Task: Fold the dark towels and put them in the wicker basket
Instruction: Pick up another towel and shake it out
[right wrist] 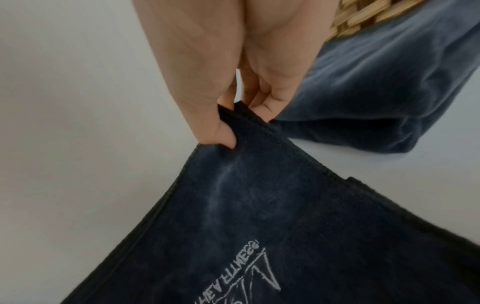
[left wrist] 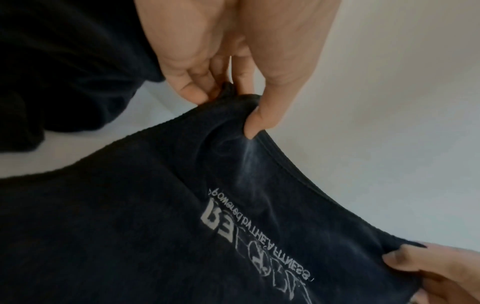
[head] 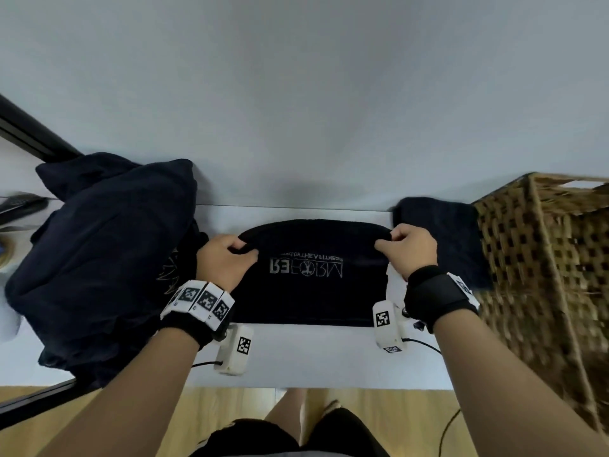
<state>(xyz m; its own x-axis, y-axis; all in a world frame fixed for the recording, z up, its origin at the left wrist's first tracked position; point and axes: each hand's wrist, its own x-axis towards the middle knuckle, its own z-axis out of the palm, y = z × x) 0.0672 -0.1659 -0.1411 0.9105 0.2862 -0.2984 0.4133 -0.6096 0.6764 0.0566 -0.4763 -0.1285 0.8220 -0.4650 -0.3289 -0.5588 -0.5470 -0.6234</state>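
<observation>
A dark towel with white lettering lies on the white table in front of me, its far edge lifted. My left hand pinches the far left corner; the left wrist view shows thumb and fingers clamped on the hem of the towel. My right hand pinches the far right corner, thumb on top of the towel. A wicker basket stands at the right. A folded dark towel lies between the basket and my right hand.
A heap of unfolded dark towels fills the table's left side. The wall rises directly behind the table. A black frame runs at the far left. Wooden floor shows below the table's near edge.
</observation>
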